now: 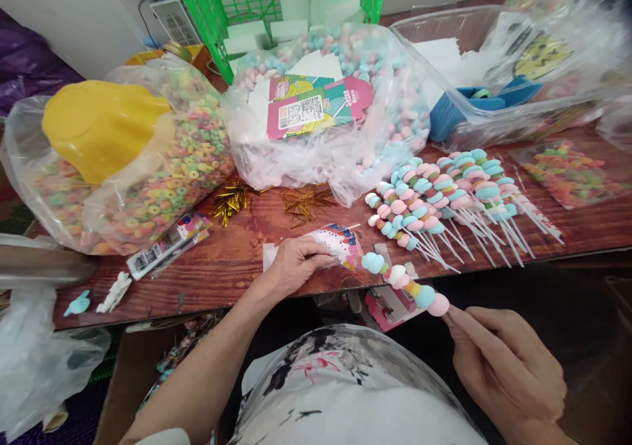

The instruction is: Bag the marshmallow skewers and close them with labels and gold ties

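My left hand pinches a printed clear bag at the table's front edge. My right hand is closed at the lower end of a candy skewer with blue, pink, white and yellow pieces. The skewer's tip is at the bag's right end; whether it is inside I cannot tell. Behind it, to the right, lies a pile of finished candy skewers with white sticks pointing to the front. Gold twist ties lie behind the bag, beside a gold bundle.
On the left is a large bag of ring candies with a yellow bowl on top. A bag of pink and blue candies is at the middle back, before a green crate. A clear tub stands at the back right.
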`<state>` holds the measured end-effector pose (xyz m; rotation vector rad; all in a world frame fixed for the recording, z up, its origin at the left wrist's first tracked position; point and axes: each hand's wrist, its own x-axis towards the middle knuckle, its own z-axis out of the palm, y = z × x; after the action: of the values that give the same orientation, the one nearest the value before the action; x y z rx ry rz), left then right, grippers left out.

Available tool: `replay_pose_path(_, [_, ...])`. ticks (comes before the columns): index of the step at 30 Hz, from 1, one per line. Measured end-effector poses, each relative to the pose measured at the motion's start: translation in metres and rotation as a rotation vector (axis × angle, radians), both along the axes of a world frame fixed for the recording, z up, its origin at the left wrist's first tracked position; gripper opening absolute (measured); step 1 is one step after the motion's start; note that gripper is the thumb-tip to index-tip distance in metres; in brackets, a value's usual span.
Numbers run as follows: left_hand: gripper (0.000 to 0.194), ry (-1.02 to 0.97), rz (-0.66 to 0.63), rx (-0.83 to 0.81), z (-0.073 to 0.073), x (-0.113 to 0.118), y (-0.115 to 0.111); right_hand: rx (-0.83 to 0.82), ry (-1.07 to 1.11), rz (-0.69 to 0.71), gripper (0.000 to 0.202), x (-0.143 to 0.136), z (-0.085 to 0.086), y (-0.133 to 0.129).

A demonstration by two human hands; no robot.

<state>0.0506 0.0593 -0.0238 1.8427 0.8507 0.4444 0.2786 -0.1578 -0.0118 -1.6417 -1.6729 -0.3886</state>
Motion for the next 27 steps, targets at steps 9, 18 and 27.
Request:
replay_pose_path(9, [0.010,-0.030,-0.011,0.065,-0.003,-0.002,-0.004,-0.050,-0.293,0.171,0.038,0.016,0.000,0.000])
replay_pose_path(18, [0.016,-0.002,-0.140,0.379,-0.007,-0.004,-0.012,-0.050,-0.306,0.325,0.029,0.027,0.017,0.022])
replay_pose_path(27, [0.016,-0.142,-0.224,0.778,0.010,-0.009,-0.003,-0.124,-0.174,0.411,0.025,0.040,0.058,0.061])
